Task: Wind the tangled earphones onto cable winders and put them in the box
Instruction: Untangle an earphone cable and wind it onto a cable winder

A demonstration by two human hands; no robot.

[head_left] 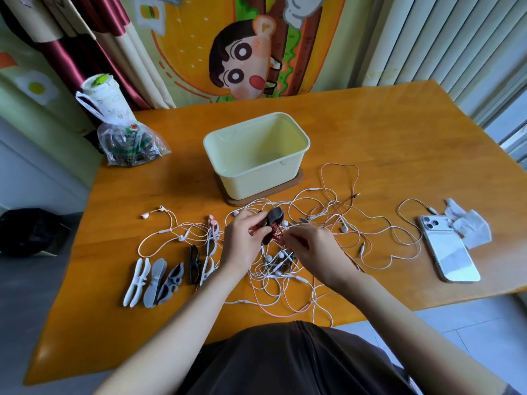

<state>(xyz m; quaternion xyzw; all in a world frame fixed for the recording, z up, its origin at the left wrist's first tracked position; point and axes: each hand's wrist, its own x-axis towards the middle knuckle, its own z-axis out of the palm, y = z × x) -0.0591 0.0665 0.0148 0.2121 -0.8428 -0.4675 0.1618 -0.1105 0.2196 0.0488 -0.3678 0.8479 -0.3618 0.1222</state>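
Observation:
My left hand point(242, 240) grips a dark grey cable winder point(274, 219) with red cable wound around its middle. Just to its right, my right hand point(309, 246) pinches the red earphone cable point(346, 201) close to the winder. Under and around both hands lies a tangle of white and pink earphones point(285, 277). An open pale-yellow box point(256, 169) stands on a brown lid just beyond the hands, with nothing visible inside it. Several spare winders point(159, 276), white, grey and black, lie in a row at the front left.
A white phone point(447, 249) lies face down at the right beside crumpled tissue point(467, 223). A plastic bag point(131, 143) and a cup point(105, 98) stand at the table's back left corner. More earphones point(168, 229) trail to the left. The orange table point(385, 132) ends near my body.

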